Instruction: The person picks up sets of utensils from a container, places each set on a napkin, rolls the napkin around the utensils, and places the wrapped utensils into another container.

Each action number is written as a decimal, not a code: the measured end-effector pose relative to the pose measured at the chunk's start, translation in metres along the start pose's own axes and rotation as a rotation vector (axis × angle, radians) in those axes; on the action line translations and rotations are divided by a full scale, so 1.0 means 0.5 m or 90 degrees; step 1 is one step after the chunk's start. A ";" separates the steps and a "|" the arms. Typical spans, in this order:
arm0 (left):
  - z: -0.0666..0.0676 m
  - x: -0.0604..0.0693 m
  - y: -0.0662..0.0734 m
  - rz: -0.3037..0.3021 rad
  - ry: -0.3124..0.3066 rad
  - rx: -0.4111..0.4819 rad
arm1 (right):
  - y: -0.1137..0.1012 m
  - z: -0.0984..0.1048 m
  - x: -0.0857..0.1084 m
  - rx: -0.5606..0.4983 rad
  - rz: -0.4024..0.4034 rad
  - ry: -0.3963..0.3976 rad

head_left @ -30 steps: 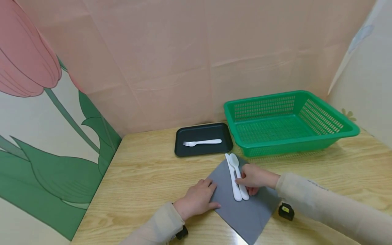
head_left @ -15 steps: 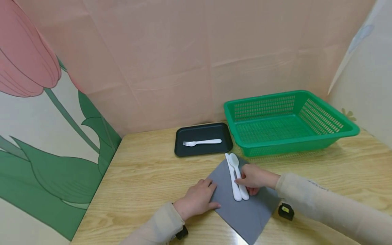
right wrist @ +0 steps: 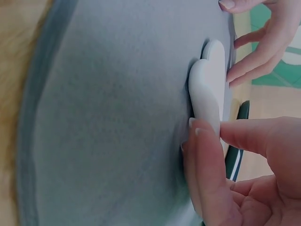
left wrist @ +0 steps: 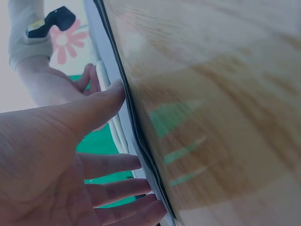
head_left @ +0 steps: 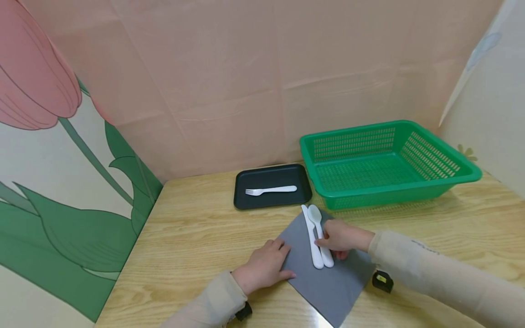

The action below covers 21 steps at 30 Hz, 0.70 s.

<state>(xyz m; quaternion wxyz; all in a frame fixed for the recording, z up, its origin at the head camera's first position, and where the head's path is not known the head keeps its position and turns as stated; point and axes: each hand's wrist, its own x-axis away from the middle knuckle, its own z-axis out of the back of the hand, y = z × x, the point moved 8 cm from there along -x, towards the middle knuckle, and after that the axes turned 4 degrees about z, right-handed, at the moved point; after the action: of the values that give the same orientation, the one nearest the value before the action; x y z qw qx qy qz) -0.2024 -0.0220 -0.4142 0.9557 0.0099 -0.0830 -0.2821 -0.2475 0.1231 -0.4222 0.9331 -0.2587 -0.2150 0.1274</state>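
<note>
A grey cloth napkin [head_left: 316,287] lies turned cornerwise on the table. On it a white knife [head_left: 313,246] and a white spoon [head_left: 315,214] lie side by side, handles toward me. My right hand [head_left: 338,234] pinches the spoon's handle between thumb and fingers; the right wrist view shows the fingertips [right wrist: 197,136] against its side. With fingers spread and fairly straight, my left hand [head_left: 264,266] rests along the napkin's left edge. In the left wrist view its thumb and fingertips touch the cloth's edge.
Behind the napkin, a black tray [head_left: 242,200] bears a white fork [head_left: 275,190]. A green perforated basket [head_left: 381,191] stands to its right, close to the napkin's far corner. A pale pink covering [head_left: 225,91] hangs at the table's back edge.
The spoon's bowl has shifted very slightly to the right, a little away from the knife's tip. Both hands have stayed almost still.
</note>
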 end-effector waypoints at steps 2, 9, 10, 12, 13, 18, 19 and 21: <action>0.000 0.000 0.000 0.000 0.001 0.000 | 0.001 0.000 -0.001 0.004 -0.003 -0.002; 0.000 -0.001 0.000 0.001 -0.001 0.003 | 0.003 0.001 -0.001 0.008 -0.007 0.001; -0.001 -0.001 0.000 0.001 -0.001 0.003 | 0.003 0.002 -0.001 0.008 -0.007 0.002; 0.000 -0.001 0.000 0.001 0.000 0.001 | 0.004 0.002 -0.001 0.010 -0.007 0.004; -0.001 -0.001 0.000 0.002 -0.001 0.001 | 0.004 0.002 -0.001 0.010 -0.008 0.004; -0.002 -0.001 -0.002 0.005 -0.004 0.001 | 0.003 0.004 0.000 0.010 -0.013 0.004; -0.002 -0.001 -0.002 0.006 -0.006 0.002 | 0.003 0.005 0.001 0.010 -0.013 0.005; -0.003 -0.001 -0.002 0.007 -0.007 0.003 | 0.001 0.007 0.002 0.012 -0.014 0.006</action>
<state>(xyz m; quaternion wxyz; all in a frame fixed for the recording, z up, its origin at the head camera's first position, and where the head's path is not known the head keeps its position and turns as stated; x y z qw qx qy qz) -0.2031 -0.0225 -0.4156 0.9567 0.0101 -0.0889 -0.2771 -0.2482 0.1255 -0.4194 0.9379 -0.2478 -0.2123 0.1176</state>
